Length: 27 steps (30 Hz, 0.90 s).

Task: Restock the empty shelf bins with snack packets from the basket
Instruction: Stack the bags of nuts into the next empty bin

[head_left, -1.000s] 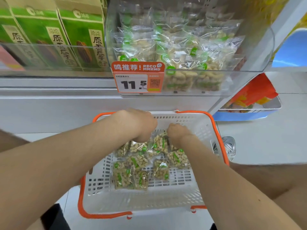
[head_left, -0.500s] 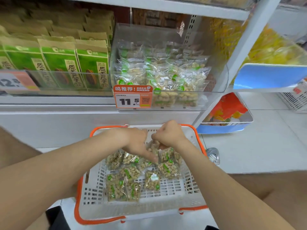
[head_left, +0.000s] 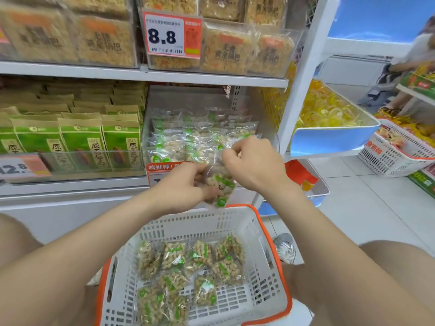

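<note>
A white basket (head_left: 266, 274) with an orange rim sits on the floor in front of me, with several clear peanut packets (head_left: 188, 271) lying in it. Above its far edge both hands hold a small bunch of the same packets (head_left: 221, 182). My left hand (head_left: 181, 184) grips the bunch from the left, and my right hand (head_left: 251, 163) pinches it from above. Just behind the hands is the clear shelf bin (head_left: 200, 137), which holds many such packets. The hands partly hide its orange price tag (head_left: 160, 169).
Green paper snack bags (head_left: 77, 142) fill the bin to the left. A shelf above carries orange-labelled packs and an 8.8 tag (head_left: 171, 35). A white shelf post (head_left: 303, 74) stands at right, with a blue tray of yellow sweets (head_left: 329, 135) and another basket (head_left: 395, 151) beyond. A person stands far right.
Both hands have risen out of the basket with a bunch of packets, up to the front of the shelf bin. The camera has tilted upward, showing more shelves.
</note>
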### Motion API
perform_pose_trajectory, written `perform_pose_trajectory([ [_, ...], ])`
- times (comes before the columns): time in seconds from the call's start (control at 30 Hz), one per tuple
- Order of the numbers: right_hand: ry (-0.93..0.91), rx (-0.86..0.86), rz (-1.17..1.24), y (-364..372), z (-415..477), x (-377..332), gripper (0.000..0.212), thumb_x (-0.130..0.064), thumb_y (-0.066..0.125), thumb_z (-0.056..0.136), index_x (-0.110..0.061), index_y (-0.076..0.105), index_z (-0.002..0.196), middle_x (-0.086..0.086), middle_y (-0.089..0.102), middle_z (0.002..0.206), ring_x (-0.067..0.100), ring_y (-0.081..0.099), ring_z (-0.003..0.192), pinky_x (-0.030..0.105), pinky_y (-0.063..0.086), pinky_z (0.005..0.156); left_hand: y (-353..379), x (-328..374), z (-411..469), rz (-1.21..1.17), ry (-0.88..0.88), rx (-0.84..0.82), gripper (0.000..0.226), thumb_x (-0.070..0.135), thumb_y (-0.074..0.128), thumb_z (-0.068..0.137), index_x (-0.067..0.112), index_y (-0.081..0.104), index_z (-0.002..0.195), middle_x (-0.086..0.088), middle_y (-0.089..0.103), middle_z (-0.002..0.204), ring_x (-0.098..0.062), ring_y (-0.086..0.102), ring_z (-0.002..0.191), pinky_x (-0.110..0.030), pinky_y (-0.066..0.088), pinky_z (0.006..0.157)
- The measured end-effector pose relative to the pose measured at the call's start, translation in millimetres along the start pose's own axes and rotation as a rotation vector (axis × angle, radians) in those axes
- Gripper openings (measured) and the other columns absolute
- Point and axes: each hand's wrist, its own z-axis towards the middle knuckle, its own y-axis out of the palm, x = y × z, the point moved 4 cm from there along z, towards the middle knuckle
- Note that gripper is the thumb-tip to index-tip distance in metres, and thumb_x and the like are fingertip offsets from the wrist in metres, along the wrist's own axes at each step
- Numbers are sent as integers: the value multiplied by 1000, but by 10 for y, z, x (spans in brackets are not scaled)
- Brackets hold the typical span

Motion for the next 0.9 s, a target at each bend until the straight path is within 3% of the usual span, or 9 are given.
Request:
perform_pose_trajectory([
  [0.13, -193, -13, 132, -138, 232, -10, 22, -28, 45, 82, -17, 54, 65, 2, 45, 67, 10, 39, 68, 31, 31, 64, -86, 110, 156, -233, 30, 147, 32, 14, 67, 102, 25, 55, 130, 0, 78, 106, -13, 76, 93, -25, 52, 74],
  [0.2, -114, -12, 223, -203, 349, 49, 30, -30, 53, 90, -21, 69, 114, -4, 63, 100, 10, 56, 92, 29, 41, 78, -120, 151, 224, -313, 18, 217, 35, 15, 64, 103, 26, 50, 133, -1, 76, 112, -13, 74, 95, -24, 51, 75],
  [0.27, 26, -17, 392, -262, 422, 96, 50, -38, 63, 87, -27, 55, 135, -7, 66, 111, 12, 67, 95, 33, 54, 83, -142, 184, 291, -379, -2, 323, 31, 21, 69, 100, 30, 52, 124, -2, 71, 120, -14, 73, 98, -30, 54, 82],
  [0.4, 245, -235, 691, -187, 504, 193, 44, -37, 74, 83, -13, 68, 119, 3, 71, 108, 21, 78, 78, 48, 65, 83, -159, 278, 378, -527, -22, 494, 43, 32, 81, 67, 31, 55, 101, -15, 65, 118, -33, 70, 110, -56, 55, 100],
  [0.53, 277, -209, 848, -255, 595, 243, 17, -26, 81, 86, -14, 81, 97, 1, 75, 83, 24, 76, 79, 39, 61, 80, -202, 392, 470, -537, -12, 582, 46, 31, 87, 69, 21, 58, 103, -11, 74, 107, -28, 74, 101, -46, 59, 87],
  [0.67, 192, -127, 856, -411, 690, 289, 20, -16, 78, 92, -17, 76, 112, 2, 76, 88, 11, 66, 65, 25, 53, 61, -262, 446, 552, -596, -4, 610, 40, 32, 88, 83, 23, 68, 116, 2, 79, 96, -8, 74, 85, -18, 52, 65],
  [0.77, 292, -58, 977, -358, 729, 360, 49, -25, 90, 82, -19, 69, 126, 3, 75, 107, 15, 72, 75, 34, 59, 68, -263, 457, 577, -637, -18, 590, 32, 27, 89, 84, 12, 71, 106, -1, 79, 94, -13, 74, 83, -27, 61, 74],
  [0.83, 379, -152, 1021, -297, 713, 354, 66, -31, 94, 75, -10, 64, 130, 3, 76, 93, 16, 72, 72, 34, 56, 66, -238, 467, 575, -711, 3, 598, 29, 19, 87, 86, 5, 64, 97, -5, 79, 84, -18, 75, 77, -36, 65, 82],
  [0.9, 353, -209, 986, -292, 710, 356, 47, -24, 91, 81, -4, 66, 115, 0, 73, 78, 14, 71, 70, 34, 55, 71, -219, 488, 586, -692, 21, 603, 32, 17, 86, 87, 0, 62, 100, -10, 79, 85, -22, 77, 78, -40, 66, 82],
])
